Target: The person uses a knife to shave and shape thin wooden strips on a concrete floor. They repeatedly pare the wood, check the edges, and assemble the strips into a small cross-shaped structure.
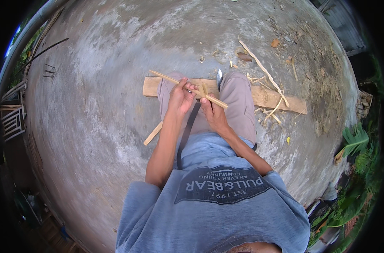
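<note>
My left hand (182, 97) is closed around a thin pale wooden stick (164, 77), which slants across in front of my knees. Closer to the stick's right end, my right hand (214, 114) pinches it, thumb on top. A short piece of similar wood (204, 89) crosses the stick between the hands; whether the two are joined I cannot tell. Another pale strip (153, 134) shows beside my left forearm, its upper end hidden behind the arm. Between my knees, a metal blade (219, 78) points up beside a thick wooden plank (280, 101); its handle is hidden.
The plank lies crosswise on worn concrete (95, 105), partly hidden by my legs. Wood shavings (270, 114) and a long peeled strip (259, 61) are scattered at the right. A dark strap (187, 137) hangs over my lap. Metal rods (50, 71) stick up at far left; plants (356, 141) border the right.
</note>
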### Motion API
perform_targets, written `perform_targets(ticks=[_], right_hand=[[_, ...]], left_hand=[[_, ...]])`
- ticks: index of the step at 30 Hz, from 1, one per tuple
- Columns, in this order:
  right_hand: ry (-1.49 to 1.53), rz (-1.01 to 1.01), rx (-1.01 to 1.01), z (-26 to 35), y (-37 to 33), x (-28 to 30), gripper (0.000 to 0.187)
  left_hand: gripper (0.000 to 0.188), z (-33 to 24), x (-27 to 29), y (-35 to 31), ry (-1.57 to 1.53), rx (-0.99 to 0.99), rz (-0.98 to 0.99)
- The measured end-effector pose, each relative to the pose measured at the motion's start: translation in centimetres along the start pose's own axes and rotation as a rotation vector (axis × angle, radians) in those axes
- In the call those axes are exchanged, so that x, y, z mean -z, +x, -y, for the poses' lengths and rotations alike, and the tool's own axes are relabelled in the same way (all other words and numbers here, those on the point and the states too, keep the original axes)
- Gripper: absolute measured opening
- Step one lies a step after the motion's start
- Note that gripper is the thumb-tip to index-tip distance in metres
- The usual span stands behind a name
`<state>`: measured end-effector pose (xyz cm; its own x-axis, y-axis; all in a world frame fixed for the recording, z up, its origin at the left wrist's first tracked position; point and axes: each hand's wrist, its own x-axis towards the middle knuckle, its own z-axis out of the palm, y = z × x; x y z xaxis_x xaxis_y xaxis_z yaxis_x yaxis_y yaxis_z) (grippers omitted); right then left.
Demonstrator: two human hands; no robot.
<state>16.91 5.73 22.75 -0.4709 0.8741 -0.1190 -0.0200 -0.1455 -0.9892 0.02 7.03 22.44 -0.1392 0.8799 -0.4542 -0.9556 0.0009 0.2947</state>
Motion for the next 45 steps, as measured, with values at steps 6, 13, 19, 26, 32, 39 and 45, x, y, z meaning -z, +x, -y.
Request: perform_targets(ticks=[6,13,19,26,32,39,45], right_hand=[[0.156,0.122,-0.098,2.1,1.1,0.1,0.035],[0.129,0.16,-0.179,1.1,1.5,0.9,0.037],[0.146,0.076,-0.145,-1.9,0.1,0.3,0.035],[0.193,0.141,-0.312,-2.5,-0.6,1.2,0.037],[0.197,0.131,-0.396,-2.7,-0.7,1.4,0.035],[0.178,0.195,-0.325,-4.2,-0.7,1.9,0.038],[0.157,0.257,-0.42,-2.8,-1.1,1.9,0.044]], left_hand=[[0.005,0.2,-1.4,0.7,-0.074,-0.045,-0.061],[0.007,0.6,-2.7,0.4,-0.01,-0.067,-0.122],[0.006,2.2,-0.4,0.0,0.01,-0.068,-0.183],[0.006,3.1,0.8,-0.7,-0.035,-0.142,-0.135],[0.004,3.9,0.7,-1.1,-0.006,-0.095,-0.144],[0.006,4.9,2.5,-1.0,-0.026,-0.039,-0.182],[0.006,4.9,5.0,-1.2,-0.027,0.012,-0.143]])
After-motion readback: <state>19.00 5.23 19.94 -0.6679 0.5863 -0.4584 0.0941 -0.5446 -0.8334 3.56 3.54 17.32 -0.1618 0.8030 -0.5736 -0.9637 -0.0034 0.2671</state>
